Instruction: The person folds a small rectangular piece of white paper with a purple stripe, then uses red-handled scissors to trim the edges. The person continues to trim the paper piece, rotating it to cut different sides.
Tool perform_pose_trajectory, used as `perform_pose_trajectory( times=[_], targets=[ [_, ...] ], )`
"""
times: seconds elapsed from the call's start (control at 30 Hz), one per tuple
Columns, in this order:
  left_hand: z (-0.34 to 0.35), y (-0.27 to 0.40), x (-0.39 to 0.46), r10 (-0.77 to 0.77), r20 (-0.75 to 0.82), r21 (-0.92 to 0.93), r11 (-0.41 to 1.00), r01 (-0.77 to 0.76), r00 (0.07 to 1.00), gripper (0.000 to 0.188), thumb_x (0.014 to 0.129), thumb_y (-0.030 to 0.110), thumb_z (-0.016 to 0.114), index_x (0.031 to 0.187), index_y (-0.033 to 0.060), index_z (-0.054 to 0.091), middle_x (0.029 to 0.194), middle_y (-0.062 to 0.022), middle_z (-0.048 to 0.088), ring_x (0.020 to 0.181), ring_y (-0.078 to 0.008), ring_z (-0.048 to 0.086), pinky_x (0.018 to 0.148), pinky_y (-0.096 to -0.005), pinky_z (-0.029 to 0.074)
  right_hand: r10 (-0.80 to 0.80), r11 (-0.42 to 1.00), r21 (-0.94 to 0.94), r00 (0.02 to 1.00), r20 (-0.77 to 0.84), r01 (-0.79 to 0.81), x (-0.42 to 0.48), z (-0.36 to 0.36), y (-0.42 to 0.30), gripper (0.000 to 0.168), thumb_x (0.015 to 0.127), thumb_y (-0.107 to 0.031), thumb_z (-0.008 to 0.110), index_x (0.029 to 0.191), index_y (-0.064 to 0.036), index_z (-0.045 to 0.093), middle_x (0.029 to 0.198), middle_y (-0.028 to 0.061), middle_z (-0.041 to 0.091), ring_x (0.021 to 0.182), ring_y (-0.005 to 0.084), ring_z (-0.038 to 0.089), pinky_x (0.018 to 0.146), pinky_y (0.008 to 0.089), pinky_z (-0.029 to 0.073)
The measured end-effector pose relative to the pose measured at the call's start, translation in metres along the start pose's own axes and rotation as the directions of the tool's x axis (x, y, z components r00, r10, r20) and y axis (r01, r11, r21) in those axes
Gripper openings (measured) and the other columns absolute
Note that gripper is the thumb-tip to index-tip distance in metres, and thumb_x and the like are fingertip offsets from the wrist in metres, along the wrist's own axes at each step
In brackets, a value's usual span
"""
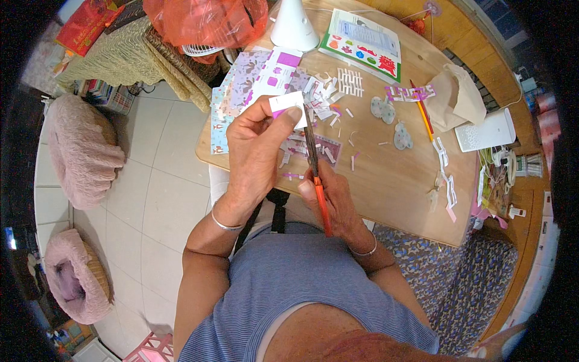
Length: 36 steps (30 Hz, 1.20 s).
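Between the thumb and fingers of my left hand (258, 140) is a small white piece of paper (288, 100) with a purple patch. My right hand (332, 194) grips a pair of scissors (320, 199) by its orange handles, the dark blades pointing up along the paper's right edge. Whether the blades touch the paper cannot be told. Behind the paper lies a pile of white paper scraps (322, 97). Patterned paper sheets (249, 74) are spread on the left of the wooden table (384, 181). A white lattice paper cut-out (350, 82) lies beyond the scraps.
A white cone-shaped device (295, 27) and an open book (362, 43) stand and lie at the far side. To the right are a purple-and-white cut-out (409, 92), pencils (425, 117), a cloth bag (454, 97), a white box-shaped device (486, 131) and white paper strips (442, 156).
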<state>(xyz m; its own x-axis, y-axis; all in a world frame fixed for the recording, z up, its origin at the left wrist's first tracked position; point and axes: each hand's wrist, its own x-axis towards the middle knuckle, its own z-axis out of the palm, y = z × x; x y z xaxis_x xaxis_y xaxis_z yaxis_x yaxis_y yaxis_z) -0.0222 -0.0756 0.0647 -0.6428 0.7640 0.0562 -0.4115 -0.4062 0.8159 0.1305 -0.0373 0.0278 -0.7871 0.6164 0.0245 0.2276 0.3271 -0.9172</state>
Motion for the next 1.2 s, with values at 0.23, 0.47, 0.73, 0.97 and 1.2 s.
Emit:
perform_pose_trajectory(
  times=[0.23, 0.47, 0.73, 0.97, 1.2],
  targets=[
    [0.0023, 0.0005, 0.0001, -0.014, -0.005, 0.009, 1.0, 0.014, 1.0, 0.005, 0.085, 0.001, 0.062, 0.09, 0.0004, 0.065, 0.087, -0.0013, 0.065, 0.077, -0.0048, 0.056, 0.072, -0.0211, 0.045, -0.001, 0.998, -0.064, 1.0, 0.024, 0.003, -0.0005, -0.0027, 0.004, 0.038, 0.09, -0.039, 0.054, 0.092, -0.002, 0.047, 0.066, 0.0086, 0.048, 0.058, 0.0211, 0.049, 0.056, 0.0346, 0.041],
    [0.0029, -0.002, 0.0013, -0.024, -0.031, 0.005, 1.0, 0.024, 0.999, 0.008, 0.084, 0.0, 0.062, 0.092, 0.0, 0.065, 0.088, -0.002, 0.066, 0.077, -0.0058, 0.057, 0.072, -0.0218, 0.046, 0.019, 0.998, -0.067, 1.0, 0.009, -0.018, 0.001, -0.0049, -0.0018, 0.038, 0.088, -0.038, 0.06, 0.089, -0.003, 0.045, 0.067, 0.0161, 0.05, 0.06, 0.0336, 0.052, 0.055, 0.0417, 0.04],
    [0.0026, -0.0025, 0.0031, -0.01, -0.036, 0.01, 1.0, 0.011, 0.999, 0.009, 0.084, 0.0, 0.062, 0.092, 0.0, 0.066, 0.088, -0.002, 0.066, 0.078, -0.0057, 0.057, 0.073, -0.0223, 0.045, 0.018, 0.996, -0.091, 0.999, 0.031, -0.015, 0.0023, -0.0068, -0.002, 0.032, 0.09, -0.032, 0.056, 0.09, -0.001, 0.046, 0.068, 0.0127, 0.05, 0.059, 0.0263, 0.051, 0.058, 0.037, 0.042],
    [0.0018, -0.0039, 0.0036, 0.005, -0.018, -0.003, 1.0, -0.005, 1.0, 0.009, 0.085, 0.001, 0.063, 0.093, 0.0, 0.066, 0.089, -0.0023, 0.066, 0.079, -0.0057, 0.057, 0.074, -0.0224, 0.046, 0.018, 0.995, -0.095, 1.0, 0.0, -0.018, 0.0018, -0.0032, 0.0042, 0.037, 0.088, -0.037, 0.06, 0.087, -0.003, 0.045, 0.063, 0.0123, 0.049, 0.056, 0.0277, 0.05, 0.053, 0.0379, 0.04],
    [0.0013, -0.0049, 0.0039, 0.006, -0.015, -0.012, 1.0, -0.006, 1.0, 0.009, 0.085, 0.0, 0.062, 0.093, -0.0004, 0.065, 0.089, -0.0027, 0.066, 0.079, -0.0061, 0.058, 0.073, -0.0222, 0.046, 0.072, 0.994, -0.085, 0.997, 0.02, -0.07, 0.0022, -0.0046, 0.0037, 0.041, 0.088, -0.042, 0.06, 0.086, -0.003, 0.046, 0.061, 0.0107, 0.047, 0.056, 0.025, 0.048, 0.053, 0.0369, 0.04]
  ],
)
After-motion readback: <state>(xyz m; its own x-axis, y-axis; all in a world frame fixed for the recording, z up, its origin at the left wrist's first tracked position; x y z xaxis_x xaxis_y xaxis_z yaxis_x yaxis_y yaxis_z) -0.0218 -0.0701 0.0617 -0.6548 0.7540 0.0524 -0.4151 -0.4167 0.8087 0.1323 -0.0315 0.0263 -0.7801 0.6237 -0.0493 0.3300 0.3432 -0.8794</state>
